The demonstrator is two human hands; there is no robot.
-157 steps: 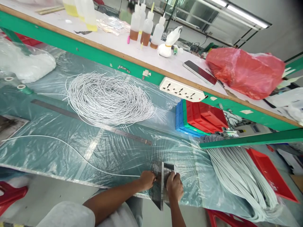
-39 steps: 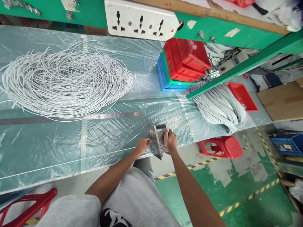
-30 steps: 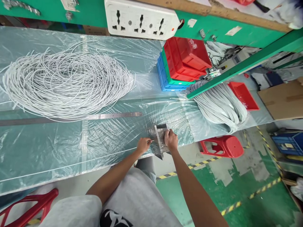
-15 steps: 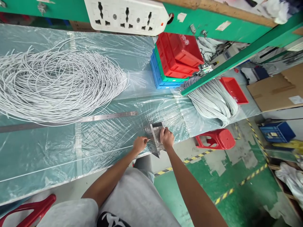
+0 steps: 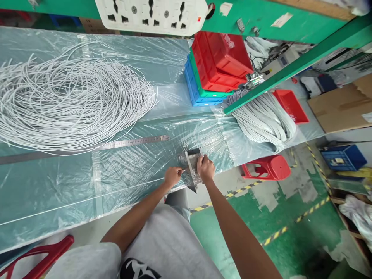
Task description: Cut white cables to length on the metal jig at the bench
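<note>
Right hand point(image 5: 205, 169) rests clenched on the metal cutter point(image 5: 191, 169) at the table's near edge, fingers wrapped over its upright blade plate, apparently to steady or press it. Left hand point(image 5: 172, 176) sits just left of the cutter, fingertips pinched on a thin white cord point(image 5: 87, 198). The cord runs from the pinch leftward along the near edge of the plastic-covered table point(image 5: 52, 182), so it looks held taut for feeding into the cutter; the cord's end lies between the 2 hands, at the cutter's left face. Beyond the hands, a steel ruler point(image 5: 128, 143) lies flat, parallel to the cord. Behind it sits a loose cord coil point(image 5: 69, 104). Stacked bins point(image 5: 215, 73) and a bundle of cut lengths point(image 5: 264, 122) lie to the right.
</note>
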